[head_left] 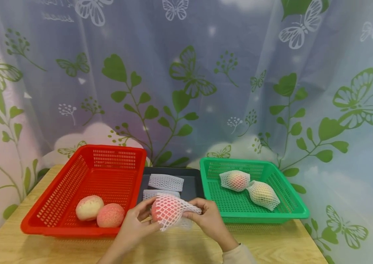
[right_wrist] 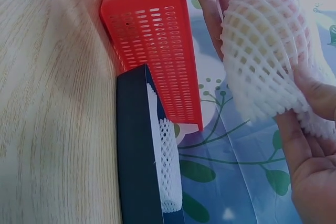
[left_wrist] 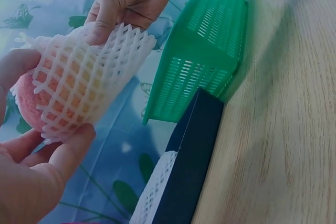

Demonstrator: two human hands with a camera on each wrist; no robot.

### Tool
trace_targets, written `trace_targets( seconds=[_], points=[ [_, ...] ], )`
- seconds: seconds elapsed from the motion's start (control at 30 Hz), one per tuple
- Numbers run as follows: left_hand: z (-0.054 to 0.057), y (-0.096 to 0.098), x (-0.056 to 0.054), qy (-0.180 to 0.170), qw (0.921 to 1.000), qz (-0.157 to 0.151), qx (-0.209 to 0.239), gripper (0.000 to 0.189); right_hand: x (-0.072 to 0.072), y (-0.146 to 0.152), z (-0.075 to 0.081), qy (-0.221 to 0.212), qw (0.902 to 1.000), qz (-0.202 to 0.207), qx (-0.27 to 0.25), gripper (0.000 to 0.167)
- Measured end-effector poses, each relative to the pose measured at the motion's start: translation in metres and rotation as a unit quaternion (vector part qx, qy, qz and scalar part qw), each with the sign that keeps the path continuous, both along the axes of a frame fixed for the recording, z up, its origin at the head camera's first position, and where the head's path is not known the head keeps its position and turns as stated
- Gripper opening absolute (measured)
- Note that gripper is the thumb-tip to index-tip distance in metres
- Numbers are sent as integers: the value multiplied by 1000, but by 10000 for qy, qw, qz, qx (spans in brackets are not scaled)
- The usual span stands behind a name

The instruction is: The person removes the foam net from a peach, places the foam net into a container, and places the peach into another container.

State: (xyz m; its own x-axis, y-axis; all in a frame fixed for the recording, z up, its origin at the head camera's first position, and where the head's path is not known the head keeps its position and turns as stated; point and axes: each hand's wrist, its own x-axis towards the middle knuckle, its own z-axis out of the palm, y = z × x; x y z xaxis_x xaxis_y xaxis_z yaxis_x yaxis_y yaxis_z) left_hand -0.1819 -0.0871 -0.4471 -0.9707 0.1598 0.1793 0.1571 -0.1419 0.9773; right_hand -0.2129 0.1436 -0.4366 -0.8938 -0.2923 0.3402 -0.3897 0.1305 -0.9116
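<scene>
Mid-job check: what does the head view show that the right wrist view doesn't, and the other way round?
Only the head view: the green basket with two netted fruits, and two loose fruits inside the red basket.

Only the right wrist view: the outer wall of the dark tray, which the head view does not show plainly.

Both: the left hand, the right hand, the held fruit in its net, the red basket, the tray with netting inside, the table and the curtain.
</scene>
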Motion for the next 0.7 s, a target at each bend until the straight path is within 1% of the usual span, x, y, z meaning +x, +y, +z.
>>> trace_targets(
  seconds=[0.1,0.2,0.43,0.7],
  points=[
    [1,-2,2,-216,9997,-20,136,70,0,0,0,-16,10000,34,-60,17],
    [1,-3,3,-342,9991,-6,230,69,-1,1,0,-30,9999,76,-108,17],
    [-3,-4,3,-250,9983,89,523,66,-1,3,0,-97,9997,48,-210,17],
    [-2,-7,5,-657,9951,320,659,63,-2,6,-2,-164,9997,-151,-103,17]
  ],
)
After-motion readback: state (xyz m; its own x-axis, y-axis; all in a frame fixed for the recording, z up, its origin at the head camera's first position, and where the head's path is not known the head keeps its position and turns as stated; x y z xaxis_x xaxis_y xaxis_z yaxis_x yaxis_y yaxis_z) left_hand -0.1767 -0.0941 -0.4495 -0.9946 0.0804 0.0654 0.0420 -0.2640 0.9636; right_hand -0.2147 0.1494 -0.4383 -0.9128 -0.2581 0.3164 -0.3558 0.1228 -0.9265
